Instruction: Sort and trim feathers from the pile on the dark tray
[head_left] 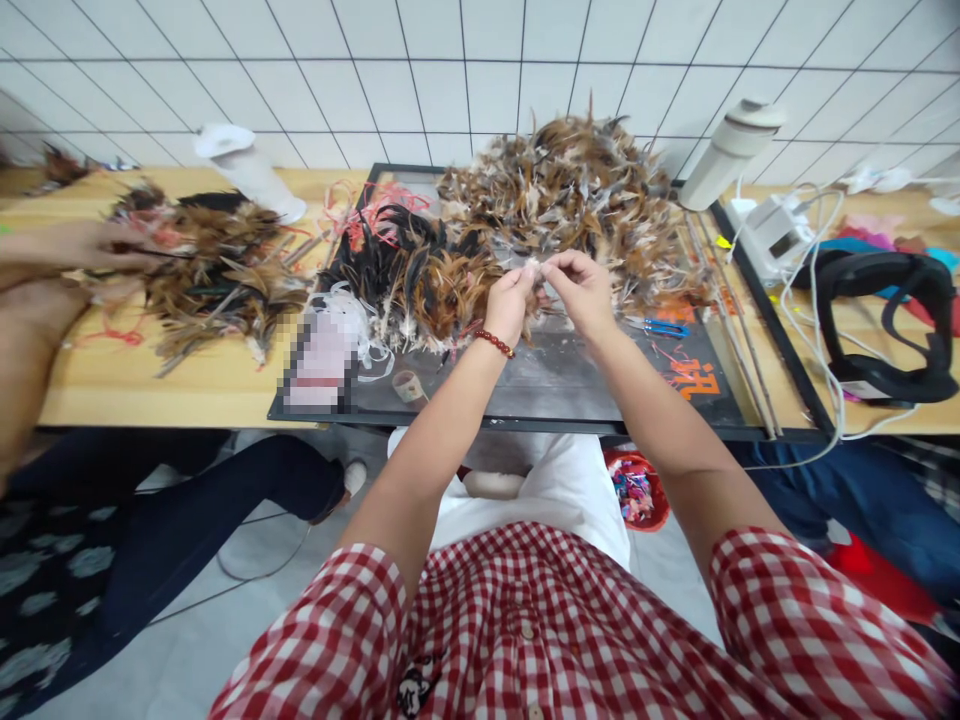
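Note:
My left hand [508, 303], with a red bead bracelet [494, 344] at its wrist, is closed in a pinch on a small brown and whitish feather [537, 290]. Beside it my right hand [585, 292] pinches at the feather's pale upper end; the fingertips of both hands nearly meet, and the fine detail between them is blurred. Behind both hands rises a large heap of brown, grey and white feathers [559, 190]. Left of them lies a bunch of black and brown feathers [431, 280]. Blue thread snips [660, 327] rest right of my right forearm.
A dark board [525, 392] lies under the work. Thin sticks [739, 340], a power adapter [776, 235] with cables and a black headset [885, 325] are at right. Two white bottles [251, 170] [731, 155] stand behind. At left, another person's hand [112, 250] touches feathers.

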